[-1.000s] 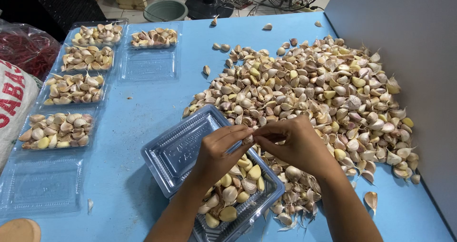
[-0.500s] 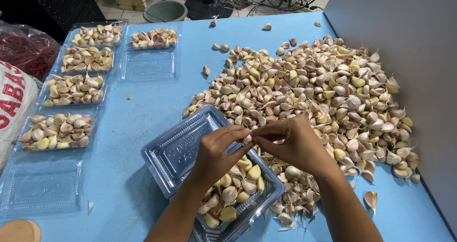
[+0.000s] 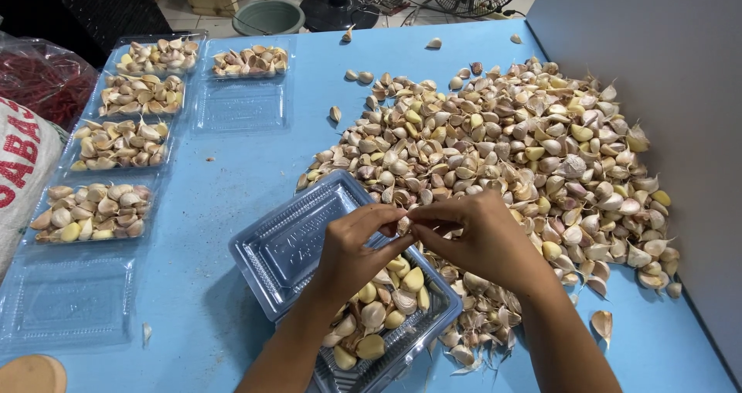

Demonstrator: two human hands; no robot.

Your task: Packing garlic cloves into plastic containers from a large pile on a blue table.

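My left hand [image 3: 357,248] and my right hand [image 3: 478,237] meet fingertip to fingertip over a clear plastic clamshell tray [image 3: 287,248]. Between the fingers of both hands is pinched a small garlic clove [image 3: 403,224], mostly hidden. The tray's near half holds several garlic cloves [image 3: 380,316]; its open lid lies bare to the left. A large heap of loose garlic cloves [image 3: 525,146] covers the blue table [image 3: 232,169] just beyond and to the right of my hands.
Several clear trays filled with cloves [image 3: 97,211] stand along the table's left side, with an open lid [image 3: 66,300] near them. A red-printed sack [image 3: 23,169] lies at the far left. A grey wall [image 3: 680,91] bounds the right. A fan base [image 3: 336,6] stands on the floor beyond.
Both hands stay together over the tray, with only slight finger movement on the clove.
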